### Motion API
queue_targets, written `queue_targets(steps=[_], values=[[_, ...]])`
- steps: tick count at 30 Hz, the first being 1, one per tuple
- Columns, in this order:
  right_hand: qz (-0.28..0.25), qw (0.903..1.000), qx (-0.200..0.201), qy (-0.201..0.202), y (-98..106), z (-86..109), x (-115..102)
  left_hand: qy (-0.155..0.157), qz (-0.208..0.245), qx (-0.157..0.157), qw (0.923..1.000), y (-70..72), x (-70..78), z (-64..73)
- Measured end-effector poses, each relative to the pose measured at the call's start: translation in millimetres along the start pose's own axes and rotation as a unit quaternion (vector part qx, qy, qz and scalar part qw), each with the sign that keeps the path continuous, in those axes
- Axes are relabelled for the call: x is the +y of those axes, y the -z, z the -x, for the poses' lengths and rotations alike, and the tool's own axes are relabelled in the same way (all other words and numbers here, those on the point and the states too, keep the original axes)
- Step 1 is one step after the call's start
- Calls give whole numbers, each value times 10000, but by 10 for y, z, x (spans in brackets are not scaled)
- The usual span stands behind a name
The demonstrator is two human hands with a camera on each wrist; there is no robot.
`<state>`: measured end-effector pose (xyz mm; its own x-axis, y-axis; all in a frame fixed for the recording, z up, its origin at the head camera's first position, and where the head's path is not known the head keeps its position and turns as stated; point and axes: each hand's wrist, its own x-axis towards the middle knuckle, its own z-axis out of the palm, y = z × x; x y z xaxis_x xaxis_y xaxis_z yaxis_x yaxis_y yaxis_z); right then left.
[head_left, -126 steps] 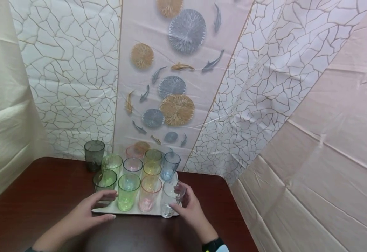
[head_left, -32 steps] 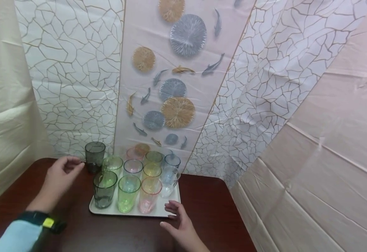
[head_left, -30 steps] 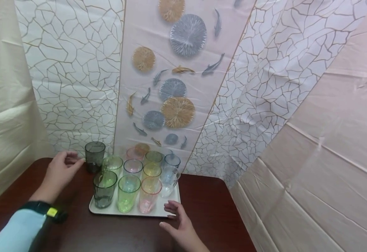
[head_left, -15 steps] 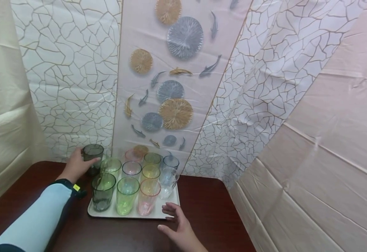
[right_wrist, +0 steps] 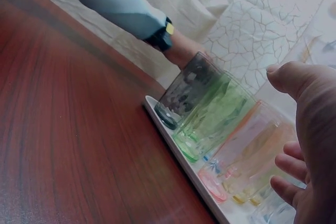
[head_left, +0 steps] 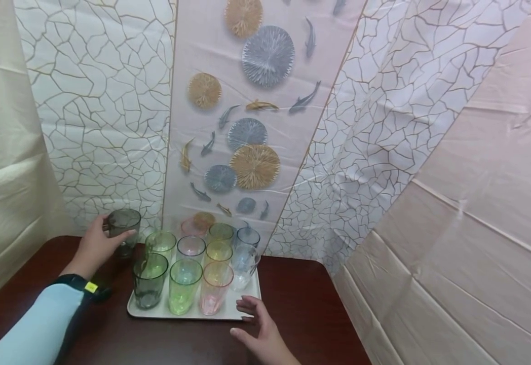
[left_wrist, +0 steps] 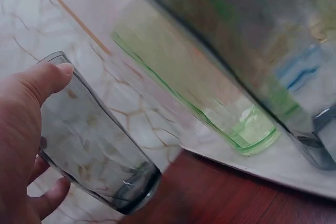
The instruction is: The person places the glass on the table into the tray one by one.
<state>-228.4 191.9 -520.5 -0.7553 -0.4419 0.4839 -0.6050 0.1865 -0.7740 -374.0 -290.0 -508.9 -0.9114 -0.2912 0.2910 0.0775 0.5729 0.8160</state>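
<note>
My left hand [head_left: 93, 247] grips a smoky grey tumbler [head_left: 128, 230], thumb on the near side, left of the tray's back corner. In the left wrist view this tumbler [left_wrist: 94, 135] is tilted in the picture; whether its base touches the table I cannot tell. On the white tray [head_left: 229, 310] stand several tinted tumblers: a dark grey one [head_left: 148, 291], a green one [head_left: 182, 296] and a pink-rimmed one [head_left: 214, 294] in front, with a clear one [head_left: 245, 271] at the right. My right hand [head_left: 265, 332] holds nothing, fingers spread beside the tray's front right corner.
Behind the front row are a light green tumbler [head_left: 160, 242], a yellow one [head_left: 220, 249] and a blue one [head_left: 249, 235], close together. A dark red-brown table [head_left: 293, 294] carries the tray. Patterned cloth [head_left: 220, 126] hangs right behind it.
The right hand has let go of the clear tumbler, now farther back on the tray. My left hand has reached the grey tumbler, taken hold of it and shifted it a little left.
</note>
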Motion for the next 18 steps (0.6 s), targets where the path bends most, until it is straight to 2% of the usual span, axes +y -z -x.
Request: queue_targets(steps=[4,8,11,13,15,18], values=[[8,10000,32,36,-2,-5,27,0,-259,19,9997,229,98,219],[65,10000,53,53,-8,14,67,-155,-384,-198,9989,480,122,510],[69,10000,46,26,-9,21,83,-529,-369,-391,9972,659,126,738],[56,10000,40,52,-7,19,88,-861,-140,-507,9949,750,138,879],[29,9999,52,82,-5,9,91,-1280,191,-599,9898,820,162,1011],[37,9996,30,265,-17,-8,106,-1728,604,-781,9800,883,198,1204]])
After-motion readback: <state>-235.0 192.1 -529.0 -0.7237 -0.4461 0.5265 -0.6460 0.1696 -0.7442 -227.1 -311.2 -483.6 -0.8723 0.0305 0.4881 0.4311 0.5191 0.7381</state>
